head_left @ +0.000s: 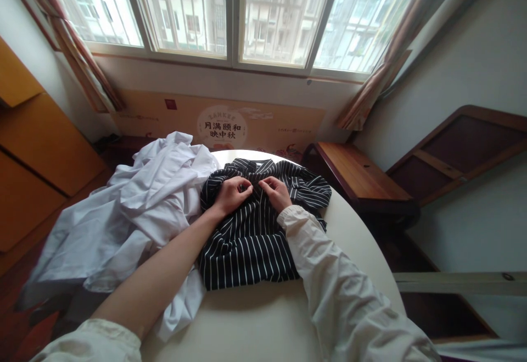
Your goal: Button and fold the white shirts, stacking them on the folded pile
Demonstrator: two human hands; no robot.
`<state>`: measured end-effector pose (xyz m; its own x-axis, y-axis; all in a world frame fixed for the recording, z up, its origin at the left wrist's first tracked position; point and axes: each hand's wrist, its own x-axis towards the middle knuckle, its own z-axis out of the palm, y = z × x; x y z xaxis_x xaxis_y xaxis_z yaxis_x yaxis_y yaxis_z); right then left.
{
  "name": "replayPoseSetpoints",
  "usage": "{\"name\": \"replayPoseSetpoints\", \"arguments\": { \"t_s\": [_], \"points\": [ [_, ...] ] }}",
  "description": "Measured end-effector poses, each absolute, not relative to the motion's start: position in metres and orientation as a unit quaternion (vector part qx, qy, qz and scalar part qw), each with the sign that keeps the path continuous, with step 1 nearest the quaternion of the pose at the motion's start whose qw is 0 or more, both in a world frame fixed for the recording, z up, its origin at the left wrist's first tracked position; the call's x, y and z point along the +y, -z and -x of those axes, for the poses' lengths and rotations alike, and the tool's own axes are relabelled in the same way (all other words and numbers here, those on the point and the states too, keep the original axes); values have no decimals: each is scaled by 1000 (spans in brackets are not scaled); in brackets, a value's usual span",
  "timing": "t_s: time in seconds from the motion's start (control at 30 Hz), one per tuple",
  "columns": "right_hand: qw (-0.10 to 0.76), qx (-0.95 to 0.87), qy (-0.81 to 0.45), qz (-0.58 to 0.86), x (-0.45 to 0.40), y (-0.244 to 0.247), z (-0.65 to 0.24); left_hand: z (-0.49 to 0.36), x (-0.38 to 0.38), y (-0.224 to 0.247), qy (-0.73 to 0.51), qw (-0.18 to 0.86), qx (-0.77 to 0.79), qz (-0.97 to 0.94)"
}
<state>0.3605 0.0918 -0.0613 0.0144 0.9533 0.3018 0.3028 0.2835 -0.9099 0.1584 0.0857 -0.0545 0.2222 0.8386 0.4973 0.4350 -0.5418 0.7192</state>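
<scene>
A black shirt with white stripes [251, 257] lies on a round white table [247, 323], its collar toward the window and its fabric bunched in places. My left hand [234, 193] pinches the shirt's front just below the collar, thumb and fingertips together. Close beside it on the right, my right hand [276, 191] pinches the same front edge. The fingertips of both hands nearly meet; any button between them is too small to make out. To the left, a heap of white cloth [156, 197] lies crumpled, reaching over the table's edge.
Behind the table stands a printed beige panel [267, 115] under a barred window [193, 10]. A wooden side table [362, 175] is at the right, near a leaning wooden frame [461, 142]. Orange-brown cabinets [45, 142] stand at the left.
</scene>
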Motion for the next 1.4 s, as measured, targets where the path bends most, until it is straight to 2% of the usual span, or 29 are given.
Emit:
{"name": "replayPoseSetpoints", "arguments": {
  "t_s": [0.13, 0.27, 0.43, 0.6, 0.8, 0.9, 1.03, 1.2, 1.4],
  "points": [
    [522, -591, -280, 548, 102, 57, -379, -150, 95, 57, -447, 164, 461, -749],
    [470, -618, -253, 578, 108, 52, -398, -147, 96, 56, -442, 133, 486, -742],
    [467, -626, -273, 561, 106, 44, -400, -155, 78, 39, -427, 107, 424, -792],
    [489, -590, -371, 524, 101, 39, -386, -166, 67, 42, -378, 177, 376, -827],
    [514, -597, -390, 476, 94, 32, -377, -166, 75, 56, -388, 290, 384, -787],
    [499, -637, -325, 490, 87, 21, -376, -163, 81, 57, -419, 355, 383, -742],
    [410, -744, -189, 492, 73, 6, -370, -161, 87, 58, -456, 394, 393, -694],
    [331, -778, -168, 508, 65, 5, -361, -159, 90, 59, -458, 429, 385, -677],
    [342, -755, -153, 538, 70, 14, -361, -159, 91, 58, -472, 489, 359, -640]
  ]
}}
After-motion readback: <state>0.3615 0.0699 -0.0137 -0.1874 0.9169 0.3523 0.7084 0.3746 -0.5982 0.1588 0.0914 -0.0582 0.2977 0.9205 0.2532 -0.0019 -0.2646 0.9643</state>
